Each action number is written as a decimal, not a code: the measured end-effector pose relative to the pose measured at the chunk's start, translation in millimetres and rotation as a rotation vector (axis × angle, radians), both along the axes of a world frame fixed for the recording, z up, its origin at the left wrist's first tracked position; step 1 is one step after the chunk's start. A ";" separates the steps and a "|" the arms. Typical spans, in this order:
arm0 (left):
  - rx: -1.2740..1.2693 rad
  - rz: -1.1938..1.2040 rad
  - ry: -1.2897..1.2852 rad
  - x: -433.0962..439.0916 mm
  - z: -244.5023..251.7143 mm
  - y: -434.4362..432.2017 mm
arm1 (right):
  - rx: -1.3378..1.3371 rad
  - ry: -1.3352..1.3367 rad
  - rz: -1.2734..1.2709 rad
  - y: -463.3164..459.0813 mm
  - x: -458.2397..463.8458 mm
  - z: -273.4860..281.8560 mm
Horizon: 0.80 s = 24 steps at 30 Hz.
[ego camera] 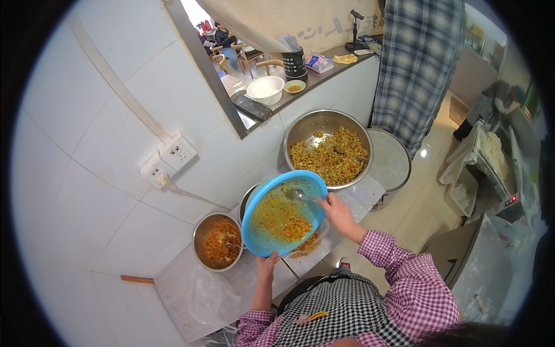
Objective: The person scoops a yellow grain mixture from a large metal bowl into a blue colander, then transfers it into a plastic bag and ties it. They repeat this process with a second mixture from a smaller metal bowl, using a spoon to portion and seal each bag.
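A blue plastic colander is tilted over the table, held by its rim between both my hands. My left hand grips the near lower edge, and my right hand has the right edge. Inside lies a small heap of chopped orange-yellow filling, with smears up the wall and what looks like a metal ladle. Partly hidden under the colander, more chopped filling shows beside clear plastic. Left of it stands a steel bowl of orange filling with a spoon handle.
A large steel bowl of yellow-green chopped filling stands behind, beside a round lidded container. A clear plastic bag lies on the table's left part. A white basin rests on the window ledge. A checked curtain hangs right.
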<state>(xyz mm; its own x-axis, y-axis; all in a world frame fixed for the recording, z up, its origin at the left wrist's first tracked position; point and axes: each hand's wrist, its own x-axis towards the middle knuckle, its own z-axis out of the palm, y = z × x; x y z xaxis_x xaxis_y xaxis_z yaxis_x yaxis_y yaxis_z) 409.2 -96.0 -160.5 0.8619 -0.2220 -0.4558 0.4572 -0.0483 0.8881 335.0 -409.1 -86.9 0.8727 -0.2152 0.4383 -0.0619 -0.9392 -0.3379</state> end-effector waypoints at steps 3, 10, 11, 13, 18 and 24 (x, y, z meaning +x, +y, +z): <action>-0.015 0.012 -0.020 -3.5 2.1 -2.0 | -0.033 -0.104 -0.030 -10.6 3.5 21.0; -0.016 0.005 -0.043 -6.9 -7.8 -4.8 | 0.207 0.272 -0.095 21.7 -36.0 -30.5; -0.015 0.009 -0.038 -7.3 -9.5 -5.0 | 0.196 0.226 -0.089 19.3 -35.8 -33.0; -0.005 0.032 -0.029 -10.5 -10.3 0.3 | 0.180 0.138 -0.062 20.2 -24.8 -12.8; -0.021 0.017 -0.036 -12.8 2.2 -7.3 | 0.202 0.103 -0.083 15.5 -10.9 -34.6; -0.026 0.058 -0.020 -10.6 -4.3 0.8 | 0.261 0.232 0.061 29.5 -27.3 -35.1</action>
<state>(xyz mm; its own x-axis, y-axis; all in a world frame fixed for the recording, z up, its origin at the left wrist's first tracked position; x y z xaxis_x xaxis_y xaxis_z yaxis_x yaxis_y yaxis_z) 398.6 -95.2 -164.8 0.8827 -0.1831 -0.4329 0.4405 0.0010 0.8978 307.7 -379.6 -121.9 0.9572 -0.2382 0.1642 -0.1116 -0.8275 -0.5502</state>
